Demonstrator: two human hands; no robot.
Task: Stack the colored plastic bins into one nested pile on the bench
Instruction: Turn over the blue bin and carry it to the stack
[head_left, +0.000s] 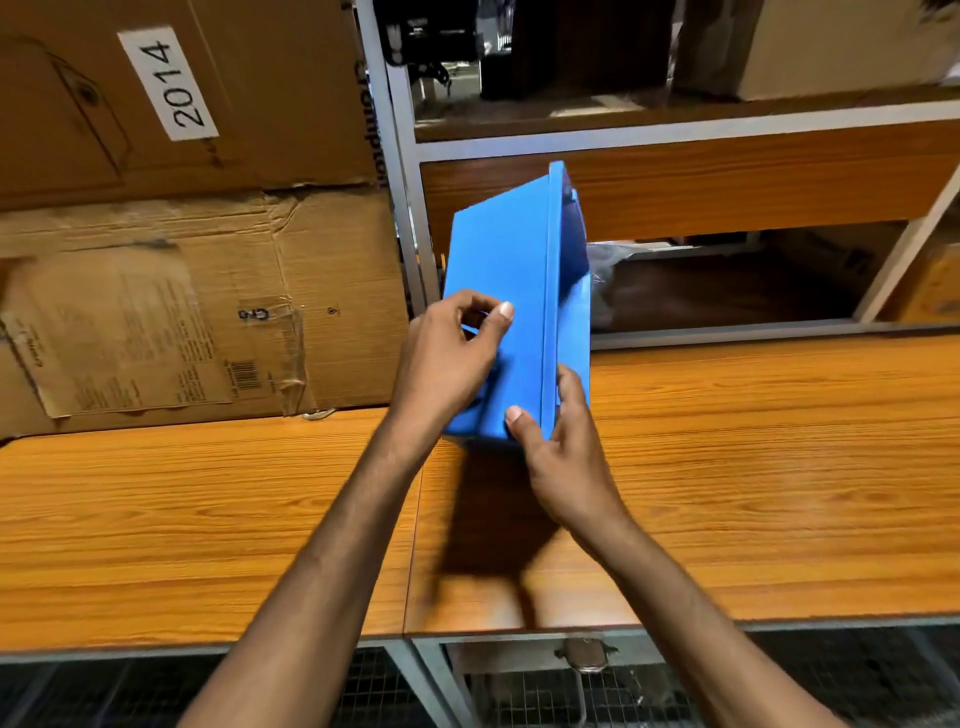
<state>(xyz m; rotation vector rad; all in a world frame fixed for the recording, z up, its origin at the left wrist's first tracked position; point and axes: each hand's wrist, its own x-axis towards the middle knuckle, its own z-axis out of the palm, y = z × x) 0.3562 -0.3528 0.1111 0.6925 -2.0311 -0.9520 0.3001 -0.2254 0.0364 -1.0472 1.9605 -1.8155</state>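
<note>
One blue bin (504, 260) is the only bin in view. It is held in the air over the bench (753, 467), above the seam between its two wooden panels and towards the back edge. The bin is turned on its side, its long outer wall facing the camera and its open mouth facing right.

Both hands are on its lower end. The left hand (447, 364) curls round the left edge, thumb (501, 314) laid flat on the outer wall and fingers bent against it. The right hand (561, 457) pinches the rim, thumb (519, 421) on the outer wall and fingers hooked over into the mouth. Both forearms reach forward from the front edge, converging on the bin. The bin's shadow (488, 519) falls on the bench below it.

At the back left corner stand two cardboard cartons, one on the other. The upper carton (260, 104) bears a white label (169, 83) reading "2014". The lower carton (337, 260) carries a taped paper sheet with a barcode, its print too small to read. Behind the back edge rises a metal-framed shelf rack (675, 132)
</note>
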